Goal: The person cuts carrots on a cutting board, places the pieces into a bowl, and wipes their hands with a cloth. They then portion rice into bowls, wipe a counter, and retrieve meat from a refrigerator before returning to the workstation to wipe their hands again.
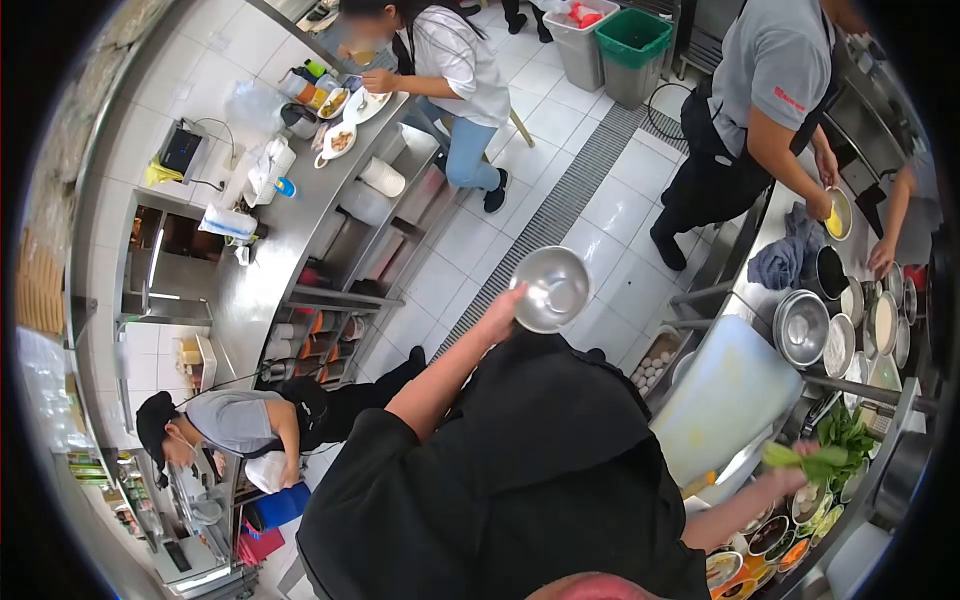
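Note:
My left hand [500, 312] is closed on the rim of a shiny metal bowl [553, 288], held out over the tiled floor. Nothing shows inside the bowl. On the other side, my right hand [790, 482] grips a bunch of leafy greens [845, 440] by its pale green stems; the hand is slightly blurred. The greens hang above the counter containers, beside a white cutting board [725, 395]. Under my right forearm are several small containers of ingredients [770, 535].
Stacked metal bowls [802, 328] and a grey cloth [785, 255] lie on the right counter. A co-worker [770, 90] there holds a bowl with yellow contents [840, 213]. Another person [235, 425] bends at the left. Someone [450, 60] sits by plates of food [340, 138]. Eggs [655, 365] sit below the counter.

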The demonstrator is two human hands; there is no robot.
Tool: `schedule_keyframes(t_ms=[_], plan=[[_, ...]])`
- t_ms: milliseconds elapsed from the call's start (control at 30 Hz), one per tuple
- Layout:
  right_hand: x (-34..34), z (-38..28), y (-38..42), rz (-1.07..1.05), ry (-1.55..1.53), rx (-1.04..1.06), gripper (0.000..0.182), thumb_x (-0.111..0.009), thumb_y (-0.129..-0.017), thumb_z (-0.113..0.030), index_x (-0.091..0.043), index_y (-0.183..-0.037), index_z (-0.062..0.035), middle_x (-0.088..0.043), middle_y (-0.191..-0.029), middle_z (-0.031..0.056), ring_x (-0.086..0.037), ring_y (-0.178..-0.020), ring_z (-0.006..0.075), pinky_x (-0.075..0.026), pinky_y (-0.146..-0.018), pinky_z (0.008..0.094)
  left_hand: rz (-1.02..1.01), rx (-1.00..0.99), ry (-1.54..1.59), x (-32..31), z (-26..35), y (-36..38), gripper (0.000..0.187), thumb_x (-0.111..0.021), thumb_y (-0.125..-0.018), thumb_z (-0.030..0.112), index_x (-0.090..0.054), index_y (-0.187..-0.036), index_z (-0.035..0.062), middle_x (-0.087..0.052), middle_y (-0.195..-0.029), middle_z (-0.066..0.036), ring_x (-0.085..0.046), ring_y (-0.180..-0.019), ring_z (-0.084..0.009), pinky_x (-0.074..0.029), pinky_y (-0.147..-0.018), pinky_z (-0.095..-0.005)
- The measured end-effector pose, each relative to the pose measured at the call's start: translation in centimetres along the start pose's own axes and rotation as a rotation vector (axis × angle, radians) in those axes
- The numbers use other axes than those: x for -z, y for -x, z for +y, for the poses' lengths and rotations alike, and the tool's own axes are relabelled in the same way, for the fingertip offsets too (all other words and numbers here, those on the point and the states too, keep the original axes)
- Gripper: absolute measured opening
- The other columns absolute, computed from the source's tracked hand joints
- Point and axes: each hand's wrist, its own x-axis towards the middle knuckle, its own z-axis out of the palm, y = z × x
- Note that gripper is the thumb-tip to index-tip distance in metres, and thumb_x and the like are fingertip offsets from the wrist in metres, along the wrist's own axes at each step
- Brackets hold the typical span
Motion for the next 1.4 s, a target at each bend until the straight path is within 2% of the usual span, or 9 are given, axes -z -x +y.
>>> schedule_keyframes(t_ms=[33,67,167,267,333,533,600,867,1400], plan=[[-5.1,2.7,3.4,-0.157,-0.183,-0.154,0.018,-0.062,-0.095,-0.019,-0.060,-0.105,-0.0043,-0.062,-0.092,0.0096,-0.055,-0.068,0.0151,-0.047,-0.058,0.0259,-0.074,0.080,0.040,-2.1,1.1,0.8,0.049,-0.049,-0.104,0.038,-0.053,-0.130,-0.0036,-0.064,-0.124,-0.014,-0.062,-0.114,-0.0260,-0.048,-0.102,-0.0428],[-11.9,5.8,7.5,-0.002,0.184,0.023,0.026,-0.062,-0.095,-0.018,-0.055,-0.118,-0.0063,-0.061,-0.094,0.0086,-0.055,-0.069,0.0159,-0.048,-0.057,0.0254,-0.110,0.115,0.137,-4.9,2.2,1.8,0.049,-0.050,-0.103,0.037,-0.051,-0.132,-0.0031,-0.063,-0.126,-0.015,-0.062,-0.115,-0.0275,-0.049,-0.102,-0.0438],[-20.9,15.5,14.2,-0.429,0.514,0.369,0.056,-0.067,-0.084,0.003,-0.039,-0.132,-0.0090,-0.059,-0.105,0.0095,-0.062,-0.081,0.0182,-0.056,-0.066,0.0309,-0.441,0.336,0.240,-11.4,5.5,3.0,0.058,-0.037,-0.105,0.045,-0.038,-0.145,0.0030,-0.053,-0.139,-0.019,-0.055,-0.125,-0.0356,-0.047,-0.103,-0.0535],[-26.7,21.9,18.1,-0.567,0.133,-0.018,0.029,-0.052,-0.103,-0.028,-0.037,-0.122,-0.0140,-0.057,-0.105,0.0119,-0.062,-0.079,0.0212,-0.056,-0.070,0.0340,-0.701,0.514,0.242,-15.0,7.4,0.7,0.064,-0.027,-0.104,0.051,-0.037,-0.147,0.0043,-0.049,-0.142,-0.021,-0.050,-0.130,-0.0386,-0.042,-0.103,-0.0570],[-30.0,24.2,20.7,-0.866,0.559,0.508,0.026,-0.048,-0.104,-0.034,-0.036,-0.108,-0.0120,-0.057,-0.103,0.0164,-0.060,-0.095,0.0270,-0.051,-0.083,0.0426,-0.779,0.654,0.419,-17.3,9.2,-0.9,0.062,-0.027,-0.104,0.048,-0.039,-0.147,0.0055,-0.048,-0.141,-0.020,-0.047,-0.132,-0.0372,-0.040,-0.105,-0.0552],[-35.4,29.8,19.7,-1.323,0.752,0.686,0.012,-0.048,-0.102,-0.016,-0.041,-0.111,-0.0123,-0.050,-0.121,0.0213,-0.055,-0.112,0.0365,-0.042,-0.104,0.0502,-1.122,0.476,0.639,-17.7,14.9,-11.0,0.049,-0.035,-0.102,0.034,-0.052,-0.136,0.0041,-0.058,-0.127,-0.015,-0.056,-0.118,-0.0281,-0.045,-0.103,-0.0443],[-38.1,31.2,19.3,-1.425,0.926,0.705,0.010,-0.051,-0.101,-0.016,-0.047,-0.107,-0.0099,-0.050,-0.123,0.0233,-0.054,-0.114,0.0396,-0.041,-0.105,0.0532,-0.875,0.468,0.456,-17.9,17.8,-14.2,0.047,-0.040,-0.100,0.032,-0.053,-0.133,0.0012,-0.061,-0.121,-0.016,-0.059,-0.113,-0.0293,-0.046,-0.102,-0.0443],[-46.2,37.7,17.5,-1.073,1.059,0.661,0.023,-0.066,-0.081,0.002,-0.054,-0.099,-0.0055,-0.059,-0.109,0.0223,-0.061,-0.093,0.0373,-0.051,-0.080,0.0435,-0.488,0.425,-0.007,-14.4,27.1,-25.3,0.044,-0.051,-0.095,0.027,-0.054,-0.124,-0.0061,-0.066,-0.104,-0.021,-0.066,-0.086,-0.0330,-0.054,-0.082,-0.0441],[-67.2,54.0,-3.0,-0.838,0.804,0.231,0.008,-0.061,-0.091,0.001,-0.057,-0.098,-0.0003,-0.060,-0.090,0.0101,-0.063,-0.079,0.0187,-0.051,-0.073,0.0302,-0.846,0.100,0.233,-18.9,48.7,-45.6,0.019,-0.048,-0.104,0.027,-0.057,-0.116,0.0149,-0.048,-0.101,-0.015,-0.043,-0.062,-0.0115,-0.041,-0.059,-0.0257]])
